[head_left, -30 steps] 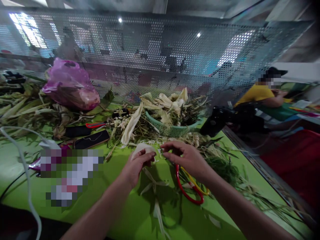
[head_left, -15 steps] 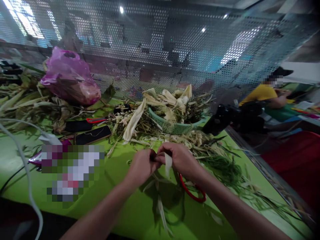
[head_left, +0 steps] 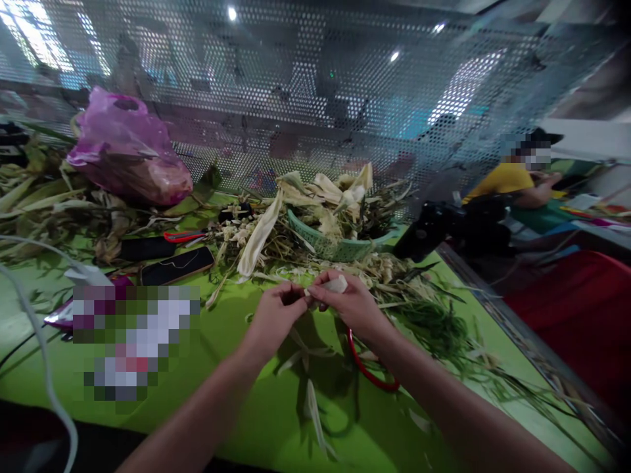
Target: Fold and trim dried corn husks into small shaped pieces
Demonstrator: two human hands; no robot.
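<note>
My left hand and my right hand meet above the green table, fingertips close together. Between them they pinch a pale strip of dried corn husk; its broader end sticks up over the right fingers, and the rest is partly hidden. Both hands are closed on it. On the table below lies a knotted husk piece with several thin pale strips. A red loop handle, perhaps of scissors, shows under my right wrist, its other parts covered.
Behind my hands a green basket holds dried husks. At left are a purple plastic bag, a phone, a red cutter and a white cable. Green fibres and a black camera are at right; a person in yellow sits beyond.
The husk strip hung down over my right fingers; now its end points up and to the right, gripped under the right thumb. The whole view has shifted slightly.
</note>
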